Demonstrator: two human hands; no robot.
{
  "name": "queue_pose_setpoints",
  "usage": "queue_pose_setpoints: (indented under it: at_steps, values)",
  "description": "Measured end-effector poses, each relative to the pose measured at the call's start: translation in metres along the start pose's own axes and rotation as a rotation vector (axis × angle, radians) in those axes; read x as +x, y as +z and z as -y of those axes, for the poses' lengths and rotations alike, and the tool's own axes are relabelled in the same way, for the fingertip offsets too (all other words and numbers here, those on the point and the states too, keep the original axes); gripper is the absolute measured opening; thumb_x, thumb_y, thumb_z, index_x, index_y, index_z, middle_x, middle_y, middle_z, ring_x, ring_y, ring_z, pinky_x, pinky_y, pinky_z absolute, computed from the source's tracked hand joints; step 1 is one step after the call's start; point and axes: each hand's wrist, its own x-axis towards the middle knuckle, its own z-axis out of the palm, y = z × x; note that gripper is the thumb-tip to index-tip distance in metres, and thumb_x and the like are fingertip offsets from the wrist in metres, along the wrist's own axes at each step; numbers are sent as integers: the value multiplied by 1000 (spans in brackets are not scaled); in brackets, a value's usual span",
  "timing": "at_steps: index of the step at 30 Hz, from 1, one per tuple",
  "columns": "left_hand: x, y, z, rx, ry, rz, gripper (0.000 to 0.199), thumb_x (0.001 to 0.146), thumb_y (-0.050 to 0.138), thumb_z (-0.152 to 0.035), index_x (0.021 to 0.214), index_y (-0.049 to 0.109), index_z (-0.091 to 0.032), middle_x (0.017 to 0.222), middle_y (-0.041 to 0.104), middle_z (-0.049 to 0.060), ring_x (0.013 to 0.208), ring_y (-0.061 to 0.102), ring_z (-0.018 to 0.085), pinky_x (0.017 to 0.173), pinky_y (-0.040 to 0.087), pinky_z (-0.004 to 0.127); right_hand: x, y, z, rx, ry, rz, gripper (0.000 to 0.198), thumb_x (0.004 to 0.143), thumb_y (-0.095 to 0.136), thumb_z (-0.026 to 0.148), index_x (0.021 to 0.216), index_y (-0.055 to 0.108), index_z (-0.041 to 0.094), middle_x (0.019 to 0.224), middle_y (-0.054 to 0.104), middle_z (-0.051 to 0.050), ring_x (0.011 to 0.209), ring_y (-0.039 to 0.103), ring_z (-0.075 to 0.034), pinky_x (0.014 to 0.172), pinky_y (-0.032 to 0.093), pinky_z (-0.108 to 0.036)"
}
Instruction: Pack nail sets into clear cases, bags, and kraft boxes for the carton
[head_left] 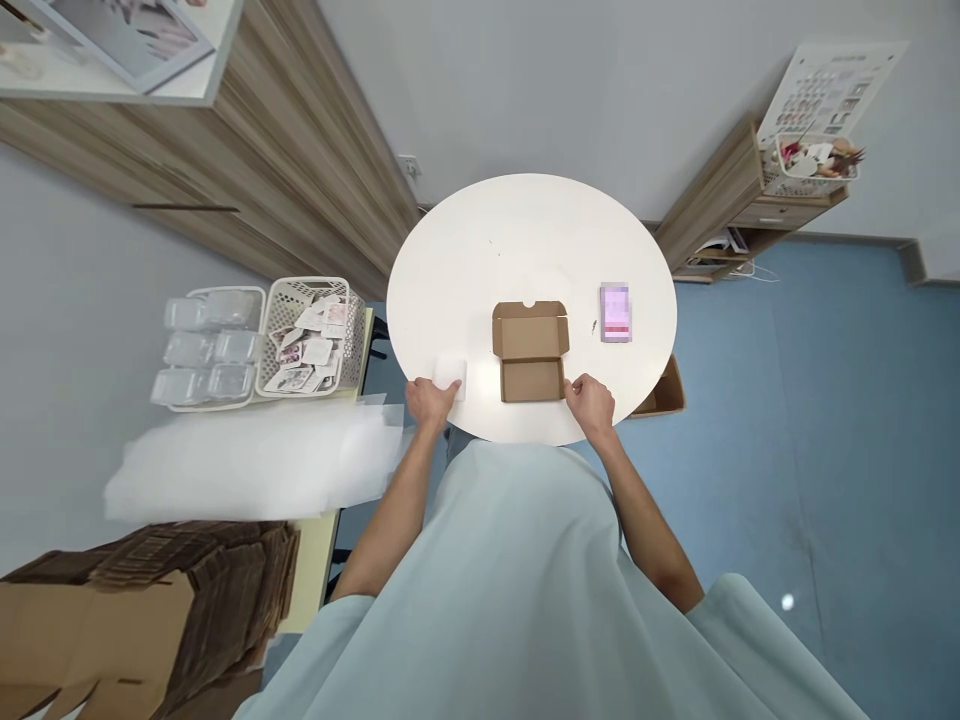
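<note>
White oval tabletop (536, 225): we are pinching a white rectangular packet (451, 368), left hand (431, 401), left of an open brown cardboard box (531, 350); right hand (591, 402) at its right edge, perhaps steadying, grip unclear.

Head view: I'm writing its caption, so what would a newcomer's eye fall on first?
Probably the white table, mid-view, with an open box and, right of it, a blurred pink rectangle. The left hand touches a white packet left of the box; the right hand is at the box's right side. At left, white sheets lie between baskets and cardboard.
</note>
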Motion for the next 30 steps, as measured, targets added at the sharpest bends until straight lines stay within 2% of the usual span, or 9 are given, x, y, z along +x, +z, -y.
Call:
queue_pose_setpoints:
  at_steps: [4, 10, 13, 17, 21, 23, 25, 27, 30]
  values:
    - [-5, -1, -6, 5, 68, -38, 58, 82, 83, -51, 119, 59, -14, 129, 67, 24, 124, 62, 41, 106, 50, 49, -1, -4, 3, 23, 8, -11, 26, 106, 56, 41, 93, 67, 22, 90, 77, -8, 82, 70, -25, 68, 38, -32]
    - [-12, -10, -6, -76, 184, 90, 46, 94, 69, -31, 137, 57, -20, 126, 73, 14, 117, 69, 32, 101, 52, 42, -1, -12, 7, 80, 13, -24, 27, 106, 55, 40, 93, 69, 22, 93, 77, -9, 84, 70, -25, 72, 42, -33]
    - [-13, -24, -5, -154, 275, 137, 49, 95, 63, -24, 144, 60, -23, 126, 75, 9, 104, 72, 28, 100, 54, 40, -2, -17, 10, 138, -19, -50, 26, 106, 54, 39, 95, 70, 22, 96, 78, -8, 85, 70, -25, 76, 46, -34]
    - [-22, -45, -18, -313, 463, 181, 54, 98, 58, -27, 152, 59, -24, 137, 72, 8, 102, 69, 24, 99, 55, 37, -2, -27, 21, 314, -193, -74, 26, 102, 58, 39, 115, 70, 21, 114, 77, -10, 97, 71, -24, 83, 53, -35]
    - [-39, -58, -48, -338, 677, 343, 54, 102, 54, -29, 155, 58, -29, 137, 71, 6, 105, 67, 22, 97, 55, 33, 1, -37, 38, 480, -421, 20, 58, 96, 67, 46, 149, 57, 26, 146, 65, -12, 131, 62, -28, 98, 57, -40]
    - [-46, -59, -63, -307, 751, 412, 54, 102, 53, -27, 156, 58, -32, 132, 72, 5, 105, 66, 22, 97, 54, 33, 4, -40, 45, 476, -499, 108, 72, 92, 72, 47, 158, 49, 30, 151, 61, -11, 139, 57, -30, 105, 54, -43]
    - [-51, -57, -75, -276, 803, 456, 54, 103, 53, -26, 156, 58, -34, 128, 73, 4, 103, 66, 21, 96, 55, 33, 7, -40, 49, 438, -527, 207, 77, 90, 75, 43, 160, 47, 30, 145, 64, -10, 132, 61, -30, 104, 55, -43]
    - [-54, -53, -81, -258, 836, 470, 53, 102, 53, -25, 154, 60, -34, 126, 73, 4, 101, 67, 21, 93, 55, 32, 10, -38, 49, 396, -498, 276, 71, 91, 72, 36, 158, 50, 27, 129, 71, -8, 113, 68, -27, 95, 56, -40]
    - [-55, -43, -83, -263, 829, 459, 52, 101, 58, -26, 152, 62, -33, 123, 75, 4, 94, 69, 20, 88, 56, 32, 13, -32, 44, 369, -427, 284, 56, 94, 66, 29, 149, 59, 24, 107, 74, -4, 94, 68, -23, 86, 55, -34]
